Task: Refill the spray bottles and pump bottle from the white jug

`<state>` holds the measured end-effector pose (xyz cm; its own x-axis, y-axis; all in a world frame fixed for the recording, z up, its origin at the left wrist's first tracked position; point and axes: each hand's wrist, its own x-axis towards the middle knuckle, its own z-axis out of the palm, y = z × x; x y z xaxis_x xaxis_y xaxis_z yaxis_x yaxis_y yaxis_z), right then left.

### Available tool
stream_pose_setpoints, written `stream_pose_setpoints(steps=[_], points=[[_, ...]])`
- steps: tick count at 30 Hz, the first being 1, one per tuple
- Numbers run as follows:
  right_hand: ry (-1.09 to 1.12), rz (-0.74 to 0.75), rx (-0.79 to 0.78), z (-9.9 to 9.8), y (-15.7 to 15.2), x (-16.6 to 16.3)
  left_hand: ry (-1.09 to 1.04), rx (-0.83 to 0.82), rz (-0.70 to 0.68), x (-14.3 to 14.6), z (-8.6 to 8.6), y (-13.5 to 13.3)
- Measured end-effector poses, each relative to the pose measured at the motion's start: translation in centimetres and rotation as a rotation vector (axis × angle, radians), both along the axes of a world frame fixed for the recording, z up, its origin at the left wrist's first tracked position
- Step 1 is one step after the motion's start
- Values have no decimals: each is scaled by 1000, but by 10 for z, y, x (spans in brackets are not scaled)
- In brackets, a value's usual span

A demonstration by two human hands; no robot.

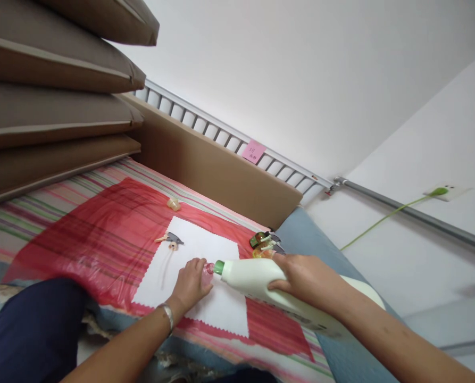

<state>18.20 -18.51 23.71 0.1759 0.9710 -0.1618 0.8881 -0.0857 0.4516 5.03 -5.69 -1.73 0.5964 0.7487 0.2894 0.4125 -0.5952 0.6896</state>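
Observation:
My left hand [190, 282] is closed around a small clear pink bottle [207, 274] above a white zigzag-edged sheet [229, 304]. My right hand [297, 276] grips a large pale green bottle [247, 274], tipped nearly on its side. Its green neck [219, 267] points left and meets, or comes very close to, the small bottle's mouth; any liquid passing between them cannot be made out. On the sheet's left part lies a grey and peach spray head [174, 239] with a thin tube. Beyond my right hand are small dark green and yellow bottles [261, 240], partly hidden.
Red translucent plastic [101, 229] lies under the sheet on a striped cloth [41, 213]. A small cream-coloured piece [174, 204] rests near the back. Behind stand a brown board [213, 165] and a radiator [189, 118]; stacked brown cushions [53, 106] rise at left.

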Motion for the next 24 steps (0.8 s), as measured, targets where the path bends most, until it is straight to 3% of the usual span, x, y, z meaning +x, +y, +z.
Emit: stream_pose_setpoints(steps=[24], points=[[-43, 5, -19, 4, 3, -7, 7, 16, 3, 0, -3, 1]])
